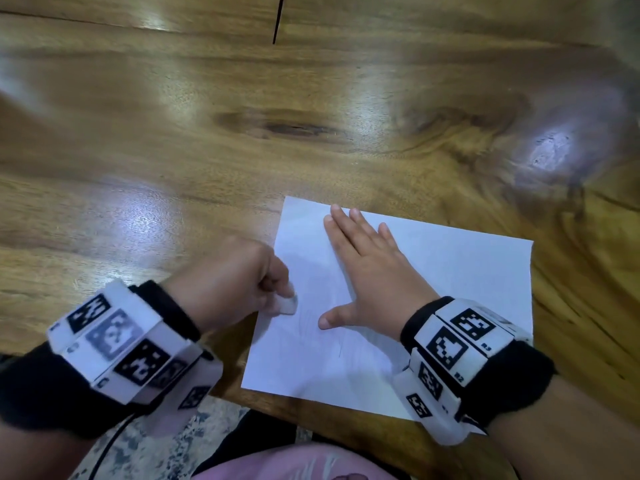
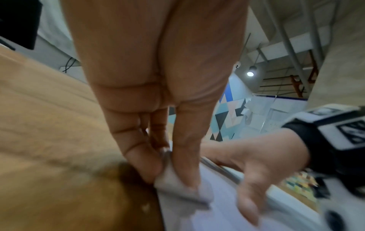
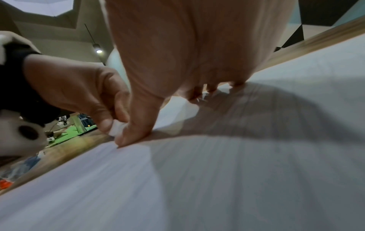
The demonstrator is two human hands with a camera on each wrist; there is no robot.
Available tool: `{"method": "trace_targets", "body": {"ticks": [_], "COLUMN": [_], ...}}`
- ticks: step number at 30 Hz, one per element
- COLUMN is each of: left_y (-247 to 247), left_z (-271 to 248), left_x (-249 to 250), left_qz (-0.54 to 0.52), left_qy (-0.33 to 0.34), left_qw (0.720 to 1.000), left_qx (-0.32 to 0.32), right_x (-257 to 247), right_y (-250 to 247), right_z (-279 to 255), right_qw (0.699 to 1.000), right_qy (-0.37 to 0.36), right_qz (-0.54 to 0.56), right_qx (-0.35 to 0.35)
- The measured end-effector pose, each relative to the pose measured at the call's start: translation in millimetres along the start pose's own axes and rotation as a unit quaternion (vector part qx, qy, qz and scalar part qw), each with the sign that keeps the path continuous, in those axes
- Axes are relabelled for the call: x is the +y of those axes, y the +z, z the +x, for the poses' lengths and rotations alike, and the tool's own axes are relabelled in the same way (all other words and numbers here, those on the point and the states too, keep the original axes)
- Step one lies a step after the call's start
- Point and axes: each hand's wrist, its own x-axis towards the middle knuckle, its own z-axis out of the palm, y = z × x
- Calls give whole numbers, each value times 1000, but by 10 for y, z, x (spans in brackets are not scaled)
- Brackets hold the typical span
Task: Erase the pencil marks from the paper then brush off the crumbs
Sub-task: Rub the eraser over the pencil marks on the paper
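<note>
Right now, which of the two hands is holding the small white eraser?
The left hand pinches the small white eraser on the white paper sheet; the right hand only lies flat, fingers straight, holding nothing.

The paper (image 1: 433, 289) is white, with faint grey pencil marks (image 1: 337, 348) near its middle. The eraser (image 1: 288, 304) is white. The table (image 1: 207, 150) is golden-brown wood with dark grain and a knot. Both wristbands (image 1: 460, 358) are black, carrying white blocks printed with black-and-white square codes. The garment (image 1: 294, 462) is pink.
</note>
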Motion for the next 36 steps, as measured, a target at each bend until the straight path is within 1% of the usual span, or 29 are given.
{"method": "trace_targets", "body": {"ticks": [1,3,4,5,6,8,9,11,12,13,14,17,18,20,22,25,26,27,28,29,32,34,36], "left_y": [-40,-114,-129,-115,-83,5,50,92,92,65,21,-131,-148,-107,11,112,98,62,13,-43,-154,-90,32], "left_z": [61,234,297,319,283,109,2,-138,-157,-129,-68,228,307,329,160,-144,-173,-148,-85,1,297,338,214], "left_x": [23,72,99,102,89,48,21,-15,-31,-23,-1,105,144,178,139,65,55,59,79,111,189,202,157], "left_qz": [-9,-7,5,13,14,5,-3,-3,1,4,6,-7,-2,8,2,-13,-3,8,16,20,21,11,-11], "left_qy": [4,14,15,10,10,33,35,20,13,11,10,8,3,-2,17,27,24,21,22,24,21,4,9], "left_qw": [1000,995,993,992,993,994,995,999,1000,1000,1000,995,993,991,993,999,1000,999,999,999,995,991,987], "left_qx": [24,98,118,122,119,106,89,29,4,-7,-1,95,118,134,118,23,-13,-34,-33,-9,97,135,162], "right_x": [1,3,3,-1,0,8,11,8,4,0,-2,-2,-3,-5,-5,3,4,4,2,0,-3,-4,2], "right_y": [1,6,6,8,9,8,9,8,6,5,6,7,7,6,4,4,5,7,9,11,11,11,14], "right_z": [-1,-1,-2,0,0,3,4,5,5,4,6,12,12,15,15,15,14,14,17,16,20,17,15], "right_qw": [1000,1000,1000,1000,1000,1000,1000,1000,1000,1000,1000,1000,1000,1000,1000,1000,1000,1000,1000,1000,1000,1000,1000], "right_qy": [0,1,1,1,0,-1,-1,-2,-3,-3,-3,1,1,2,2,0,0,-1,-1,0,2,2,2], "right_qz": [1,5,6,7,6,5,4,4,4,3,3,6,6,6,6,7,6,6,6,8,10,9,10], "right_qx": [0,2,2,1,0,1,0,-2,-3,-4,-5,-3,-3,-5,-6,-5,-5,-5,-4,-3,-1,-1,1]}}
